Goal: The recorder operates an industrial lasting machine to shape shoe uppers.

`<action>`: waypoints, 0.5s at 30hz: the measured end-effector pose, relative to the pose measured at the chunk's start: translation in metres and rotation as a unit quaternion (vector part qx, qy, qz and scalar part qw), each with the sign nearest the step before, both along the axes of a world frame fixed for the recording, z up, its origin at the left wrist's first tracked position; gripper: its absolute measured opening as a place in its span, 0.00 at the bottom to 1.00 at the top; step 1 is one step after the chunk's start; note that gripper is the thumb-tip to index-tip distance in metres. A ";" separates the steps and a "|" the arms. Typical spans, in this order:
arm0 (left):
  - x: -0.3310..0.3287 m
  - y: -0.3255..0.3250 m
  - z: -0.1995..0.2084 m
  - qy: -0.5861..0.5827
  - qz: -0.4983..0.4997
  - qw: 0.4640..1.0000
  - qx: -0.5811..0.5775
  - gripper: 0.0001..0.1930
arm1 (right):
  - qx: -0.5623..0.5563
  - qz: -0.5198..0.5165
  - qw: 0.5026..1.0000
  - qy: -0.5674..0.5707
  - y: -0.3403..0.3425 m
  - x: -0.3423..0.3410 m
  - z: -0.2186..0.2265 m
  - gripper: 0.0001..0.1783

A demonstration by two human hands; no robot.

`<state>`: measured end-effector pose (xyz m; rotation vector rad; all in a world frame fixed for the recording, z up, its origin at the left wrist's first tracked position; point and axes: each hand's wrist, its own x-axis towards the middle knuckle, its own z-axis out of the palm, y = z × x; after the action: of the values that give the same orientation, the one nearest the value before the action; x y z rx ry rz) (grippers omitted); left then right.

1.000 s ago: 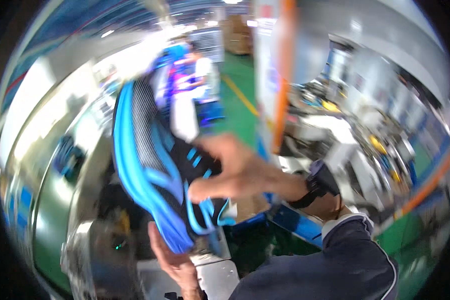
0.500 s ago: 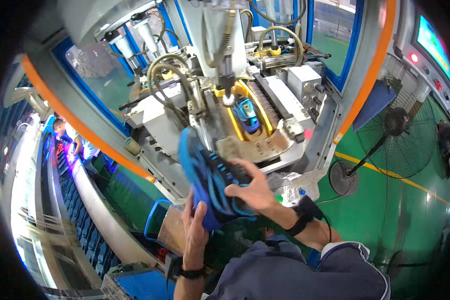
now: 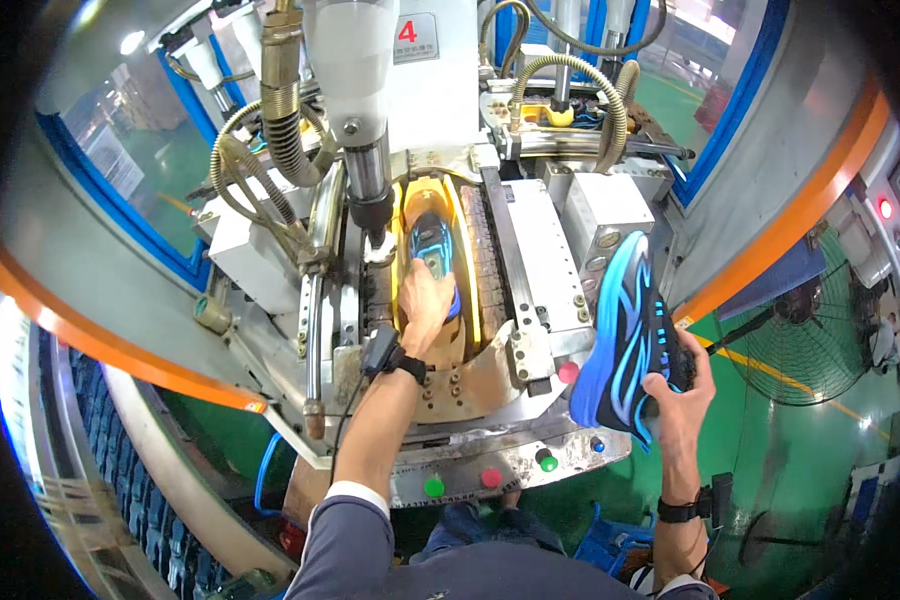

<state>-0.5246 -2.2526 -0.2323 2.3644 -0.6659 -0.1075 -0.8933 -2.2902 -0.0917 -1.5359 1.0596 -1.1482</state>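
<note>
My right hand (image 3: 682, 395) grips a blue and black sports shoe (image 3: 625, 340) by its collar. That shoe is upright, toe up, to the right of the machine's front. My left hand (image 3: 427, 300) reaches into the machine and is closed on a second blue and black shoe (image 3: 431, 235). This shoe lies toe away in a cradle with yellow side pads (image 3: 469, 270); my fingers cover its heel end. Close to the left of it hangs a metal press rod (image 3: 370, 190) with a dark tip.
Green and red push buttons (image 3: 491, 478) line the machine's front ledge. Hoses (image 3: 235, 170) and metal blocks flank the cradle. Orange-edged frame posts (image 3: 120, 350) stand on both sides. A conveyor (image 3: 135, 450) runs at left; a large fan (image 3: 800, 330) stands at right.
The held shoe has moved from between both hands to my right hand alone, at the right. My left hand has let go of it and taken hold of the shoe in the machine.
</note>
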 end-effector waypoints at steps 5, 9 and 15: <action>0.019 0.017 0.008 0.127 0.037 0.972 -0.195 0.20 | -0.092 0.008 0.994 0.062 -0.055 0.048 0.021 0.33; -0.004 0.106 0.056 0.486 0.074 0.764 -0.418 0.13 | -0.122 0.090 0.963 0.223 -0.116 0.144 0.053 0.33; -0.090 0.294 0.131 0.455 0.081 0.803 -0.376 0.18 | -0.098 0.252 0.863 0.427 -0.100 0.325 -0.004 0.31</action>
<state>-0.6150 -1.9582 -0.1015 1.3307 0.0114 -0.7103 -0.5686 -2.3901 -0.0960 -2.4017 0.9804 -0.1682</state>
